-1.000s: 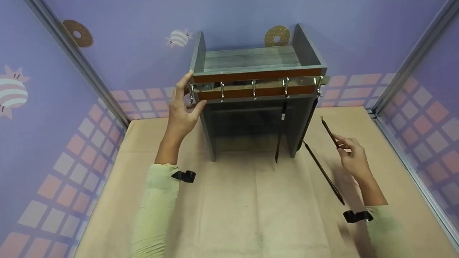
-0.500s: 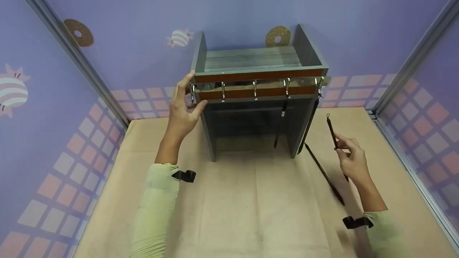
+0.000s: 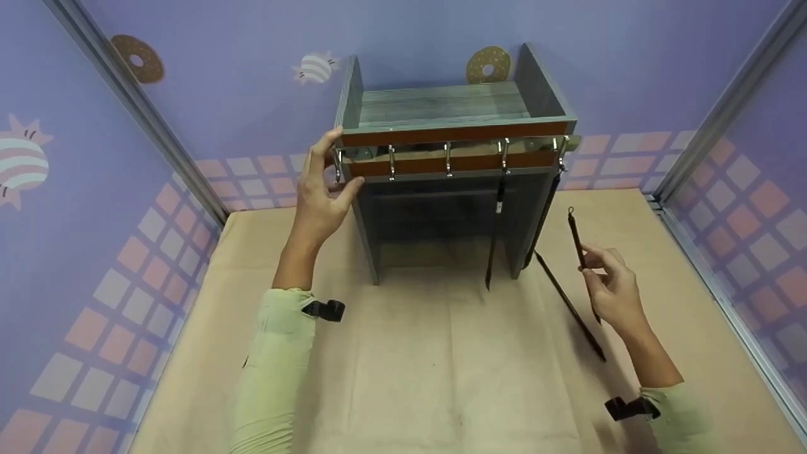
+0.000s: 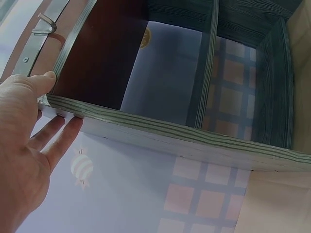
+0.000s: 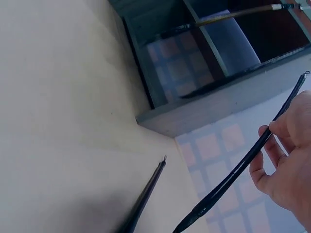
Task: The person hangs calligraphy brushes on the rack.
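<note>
Head view: right hand (image 3: 610,287) pinches a brush (image 3: 580,252) mid-shaft, loop end up, above the tabletop (image 3: 441,366). Judged light, stiff, slim; mid-shaft hold suits.

Left wrist view: left hand (image 4: 24,145) open, fingers (image 4: 60,131) flat against the rack (image 4: 194,138) edge.

Right wrist view: second brush (image 5: 146,199) lies below the fingers (image 5: 284,131).

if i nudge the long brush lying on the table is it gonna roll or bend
The brush on the table looks round and thin, so a sideways nudge would probably roll it. It lies dead straight, like the brush pinched in the right hand, which keeps straight when lifted; likely stiff and light.
</note>
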